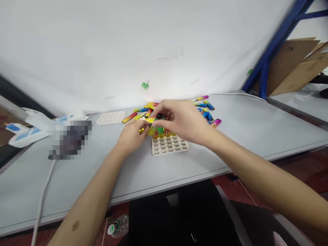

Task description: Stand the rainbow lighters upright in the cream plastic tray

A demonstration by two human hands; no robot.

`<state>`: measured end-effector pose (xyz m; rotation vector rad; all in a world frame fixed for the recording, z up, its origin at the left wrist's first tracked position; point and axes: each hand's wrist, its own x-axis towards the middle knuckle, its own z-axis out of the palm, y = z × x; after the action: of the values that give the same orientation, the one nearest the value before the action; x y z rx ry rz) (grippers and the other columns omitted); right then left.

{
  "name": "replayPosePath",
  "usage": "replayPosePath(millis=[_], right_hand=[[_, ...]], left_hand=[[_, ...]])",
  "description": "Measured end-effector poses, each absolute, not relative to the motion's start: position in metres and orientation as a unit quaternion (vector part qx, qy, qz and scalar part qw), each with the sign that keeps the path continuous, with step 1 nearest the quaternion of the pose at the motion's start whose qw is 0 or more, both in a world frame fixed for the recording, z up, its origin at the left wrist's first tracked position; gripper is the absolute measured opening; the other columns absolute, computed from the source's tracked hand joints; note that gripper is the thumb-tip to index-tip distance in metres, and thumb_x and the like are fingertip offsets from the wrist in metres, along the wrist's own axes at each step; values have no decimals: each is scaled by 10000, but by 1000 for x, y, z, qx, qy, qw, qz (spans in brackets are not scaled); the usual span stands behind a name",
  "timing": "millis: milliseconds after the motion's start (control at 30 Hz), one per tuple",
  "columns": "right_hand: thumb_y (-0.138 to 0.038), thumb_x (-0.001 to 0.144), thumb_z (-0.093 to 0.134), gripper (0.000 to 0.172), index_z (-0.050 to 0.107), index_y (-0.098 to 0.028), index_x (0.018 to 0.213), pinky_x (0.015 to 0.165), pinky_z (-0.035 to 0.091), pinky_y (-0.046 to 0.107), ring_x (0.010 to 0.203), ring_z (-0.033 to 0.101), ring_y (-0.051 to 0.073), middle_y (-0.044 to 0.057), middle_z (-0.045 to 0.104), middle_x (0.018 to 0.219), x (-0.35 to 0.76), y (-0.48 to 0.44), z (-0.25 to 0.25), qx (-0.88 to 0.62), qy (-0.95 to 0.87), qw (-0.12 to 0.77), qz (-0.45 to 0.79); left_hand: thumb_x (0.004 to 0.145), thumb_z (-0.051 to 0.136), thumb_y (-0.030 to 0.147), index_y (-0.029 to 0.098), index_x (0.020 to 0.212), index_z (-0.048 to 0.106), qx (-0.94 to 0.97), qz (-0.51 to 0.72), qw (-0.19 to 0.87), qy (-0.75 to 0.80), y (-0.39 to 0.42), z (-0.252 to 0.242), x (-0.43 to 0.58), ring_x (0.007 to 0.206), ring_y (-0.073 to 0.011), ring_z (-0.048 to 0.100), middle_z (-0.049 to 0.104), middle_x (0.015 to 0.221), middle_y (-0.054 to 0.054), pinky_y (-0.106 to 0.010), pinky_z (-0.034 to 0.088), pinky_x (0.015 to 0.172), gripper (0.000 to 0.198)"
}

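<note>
My right hand [184, 118] hangs over a white slotted tray [170, 150], thumb and fingers pinched on a blurred yellow-green lighter-like stick [152, 131] with a dark end. Close on its left is my left hand [132, 135], its fingers curled together near the same stick and a shiny yellow one [141, 130]; what exactly it grips is partly hidden. Several green, red and yellow lighter-like pieces [161, 132] stand upright in the tray's back rows, while the front slots show bare. Behind both hands lies a loose pile of glossy gradient-coloured sticks [130, 117].
A second white slotted tray [111, 118] lies at the back left. White power strips [65, 118], a pixelated dark object [73, 141] and a cable [42, 201] occupy the left side. More coloured sticks [216, 123] lie right of my hand. A white wall [153, 51] stands behind the table.
</note>
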<state>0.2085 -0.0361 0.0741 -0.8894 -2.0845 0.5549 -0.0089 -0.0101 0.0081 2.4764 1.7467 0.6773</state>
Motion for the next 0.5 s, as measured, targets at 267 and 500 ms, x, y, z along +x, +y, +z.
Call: replayPosePath(millis=[267,500], right_hand=[[-136,893,692,179,644,-166,1063,654,381,293,886,641,216,94,690,1033,180,-41,49,-387,-895,218,41],[-252,986,546,232,684,-190,1162,526,291,292,722,586,172,125,592,1160,176,-48,48,-416,-886,199,-43]], left_hand=[[883,481,279,232,734,587,804,224,18,550,-12,8,-8,794,-251,604,659,766,-46,-376,474,724,188],[860,474,240,226,802,607,806,240,35,540,-14,10,-7,891,-268,617,702,875,-61,-388,477,783,146]])
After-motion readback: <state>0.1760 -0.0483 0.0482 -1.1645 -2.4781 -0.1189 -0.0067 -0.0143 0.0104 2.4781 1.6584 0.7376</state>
